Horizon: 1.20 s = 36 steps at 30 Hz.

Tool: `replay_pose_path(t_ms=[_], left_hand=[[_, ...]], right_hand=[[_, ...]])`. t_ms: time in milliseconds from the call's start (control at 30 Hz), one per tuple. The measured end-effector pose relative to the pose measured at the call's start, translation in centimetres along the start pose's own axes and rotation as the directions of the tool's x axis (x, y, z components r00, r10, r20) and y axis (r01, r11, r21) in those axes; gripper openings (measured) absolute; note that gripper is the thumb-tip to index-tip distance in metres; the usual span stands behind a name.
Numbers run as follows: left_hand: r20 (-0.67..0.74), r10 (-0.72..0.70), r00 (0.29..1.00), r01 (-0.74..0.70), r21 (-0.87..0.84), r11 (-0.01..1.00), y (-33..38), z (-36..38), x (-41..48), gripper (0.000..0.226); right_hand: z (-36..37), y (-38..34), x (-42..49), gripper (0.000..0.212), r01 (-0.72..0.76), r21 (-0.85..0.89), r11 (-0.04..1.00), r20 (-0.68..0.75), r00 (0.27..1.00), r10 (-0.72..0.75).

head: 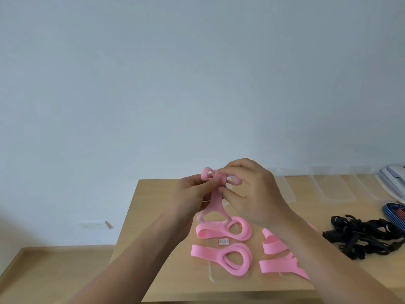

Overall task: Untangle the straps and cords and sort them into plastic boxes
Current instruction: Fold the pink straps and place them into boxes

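The pink strap (215,201) hangs lengthwise straight down from its knot, held above the surface (153,205); left hand (190,196) and right hand (254,189) flank it, fingers (225,172) pinching the loops, apparently tangled.

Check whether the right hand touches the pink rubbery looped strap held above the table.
Touching: head view shows the right hand pinching the pink rubbery looped strap.

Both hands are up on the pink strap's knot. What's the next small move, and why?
Probably ease the small loop out of the knot with the right hand while the left hand pinches the pink strap below it. Both hands pinch that knot, and the strap hangs down toward the table.
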<state>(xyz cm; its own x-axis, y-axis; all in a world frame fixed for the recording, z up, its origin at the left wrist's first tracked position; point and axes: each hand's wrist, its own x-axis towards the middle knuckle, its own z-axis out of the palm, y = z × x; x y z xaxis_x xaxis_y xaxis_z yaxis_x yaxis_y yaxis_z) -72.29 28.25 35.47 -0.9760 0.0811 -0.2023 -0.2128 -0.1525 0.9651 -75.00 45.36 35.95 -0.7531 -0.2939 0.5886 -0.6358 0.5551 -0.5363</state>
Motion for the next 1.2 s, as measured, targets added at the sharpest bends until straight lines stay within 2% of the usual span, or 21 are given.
replay_pose_path(t_ms=[67, 133, 200, 300, 400, 500, 600, 733, 900, 1033, 1133, 1200], left_hand=[[0.039, 0.026, 0.999, -0.026, 0.013, 1.0, -0.1, -0.1, 0.0, 0.023], [0.049, 0.035, 0.998, -0.035, 0.008, 0.999, 0.0, 0.0, 0.1, 0.027], [0.061, 0.038, 0.997, -0.038, 0.007, 0.999, -0.1, 0.0, 0.2, 0.029], [0.042, 0.009, 0.999, -0.008, -0.023, 1.0, -0.4, -0.2, 0.5, 0.037], [0.058, -0.009, 0.998, 0.01, -0.002, 1.0, -0.5, -0.4, 0.6, 0.038], [0.108, -0.064, 0.992, 0.056, 0.076, 0.996, -0.6, -0.3, 0.4, 0.039], [0.132, -0.102, 0.986, 0.092, 0.078, 0.993, -0.8, -0.4, 0.4, 0.04], [0.152, -0.089, 0.984, 0.093, -0.016, 0.996, -0.9, -0.7, 0.7, 0.034], [0.122, -0.081, 0.989, 0.09, -0.074, 0.993, -1.1, -0.5, 0.9, 0.042], [0.105, -0.089, 0.99, 0.098, -0.082, 0.992, -1.2, -0.7, 1.3, 0.038], [0.125, -0.102, 0.987, 0.113, -0.082, 0.99, -1.3, -1.1, 1.6, 0.028], [0.152, -0.106, 0.983, 0.116, -0.059, 0.992, -1.3, -1.4, 1.8, 0.026]], right_hand=[[-0.3, -0.1, 0.1, 0.014, -0.063, 0.136, 0.989, 0.002, 0.998, 0.063], [-0.5, 0.0, 0.4, 0.014, -0.206, 0.213, 0.955, 0.064, 0.978, 0.197], [-0.8, 0.2, 0.8, 0.022, -0.332, 0.141, 0.933, 0.223, 0.929, 0.296], [-1.1, 0.3, 1.2, 0.012, -0.34, 0.054, 0.939, 0.4, 0.869, 0.292], [-1.2, 0.3, 1.2, 0.011, -0.378, 0.087, 0.922, 0.377, 0.869, 0.321], [-1.0, 0.3, 1.2, 0.014, -0.382, 0.14, 0.914, 0.29, 0.898, 0.33], [-0.9, 0.3, 1.1, 0.017, -0.351, 0.141, 0.926, 0.201, 0.926, 0.32], [-0.6, 0.2, 0.8, 0.022, -0.283, 0.132, 0.95, 0.105, 0.957, 0.271], [0.0, -0.1, 0.3, 0.022, -0.131, 0.095, 0.987, -0.003, 0.991, 0.132], [0.0, 0.0, 0.1, 0.022, -0.114, 0.089, 0.989, 0.049, 0.993, 0.11], [-0.8, 0.3, 0.4, 0.012, -0.195, 0.21, 0.958, 0.13, 0.977, 0.171], [-1.2, 0.6, 0.9, 0.016, -0.273, 0.239, 0.932, 0.21, 0.951, 0.225]])
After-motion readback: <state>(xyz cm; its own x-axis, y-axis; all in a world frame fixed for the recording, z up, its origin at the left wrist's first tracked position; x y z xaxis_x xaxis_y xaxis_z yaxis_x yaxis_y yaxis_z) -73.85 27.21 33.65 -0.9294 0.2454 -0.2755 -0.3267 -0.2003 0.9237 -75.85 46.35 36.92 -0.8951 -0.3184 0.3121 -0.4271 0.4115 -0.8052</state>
